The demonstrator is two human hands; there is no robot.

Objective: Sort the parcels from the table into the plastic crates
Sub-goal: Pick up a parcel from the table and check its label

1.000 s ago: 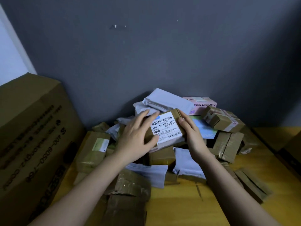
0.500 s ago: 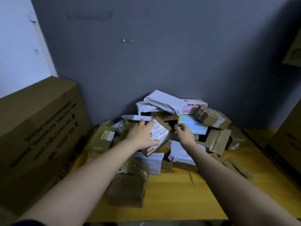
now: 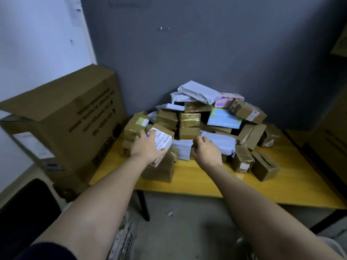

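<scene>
A heap of parcels, brown taped boxes [image 3: 189, 120] and grey mailer bags [image 3: 199, 90], lies on the yellow table [image 3: 206, 182] against the dark wall. My left hand [image 3: 145, 148] grips a small brown box with a white barcode label [image 3: 163, 141] at the heap's left front. Just to its right, my right hand [image 3: 205, 151] has its fingers curled at the edge of a grey mailer bag [image 3: 183, 148]; whether it holds the bag is hard to tell. No plastic crate is in view.
A large brown carton [image 3: 71, 117] stands left of the table. Two small brown boxes [image 3: 264, 166] lie at the heap's right front. Another carton [image 3: 330, 132] stands at the right edge. A black chair [image 3: 24, 201] is at the lower left, grey floor below.
The view has pulled back from the table. My left hand carried the labelled box down and left off the heap's top. My right hand let go of it and moved down to the grey bag.
</scene>
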